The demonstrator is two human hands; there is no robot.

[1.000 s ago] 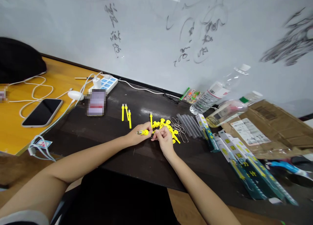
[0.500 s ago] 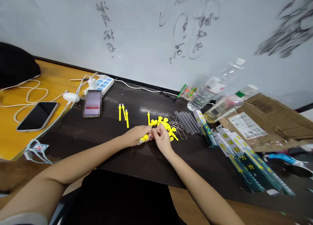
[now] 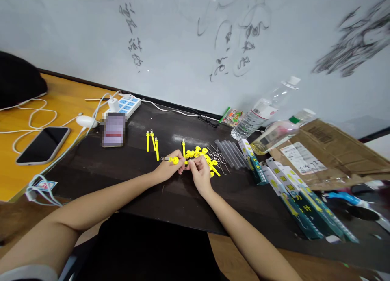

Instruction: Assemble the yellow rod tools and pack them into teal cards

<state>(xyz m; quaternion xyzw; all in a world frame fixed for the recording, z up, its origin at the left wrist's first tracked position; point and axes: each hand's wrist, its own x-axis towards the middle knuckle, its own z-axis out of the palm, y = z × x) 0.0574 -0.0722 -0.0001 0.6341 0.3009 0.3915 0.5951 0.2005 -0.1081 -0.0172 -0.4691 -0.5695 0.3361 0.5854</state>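
Left of the heap of little yellow plastic parts (image 3: 197, 150) on the flat dark brown counter (image 3: 170, 199), the left hand (image 3: 169, 170) is pinching a thin yellow plastic stick with a shiny metal end (image 3: 174, 160). In front of the heap, the right hand's (image 3: 201, 175) grip is pinching a small yellow plastic bit (image 3: 187, 162). They seem to be fitting parts, probably calling for steady fingers next; both arms are slanting in, fingertips nearly meeting

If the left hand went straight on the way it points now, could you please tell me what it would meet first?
Most likely the right hand, whose fingertips lie just ahead of the left hand. Beyond it, the yellow pieces look next in line, though depth is hard to judge.
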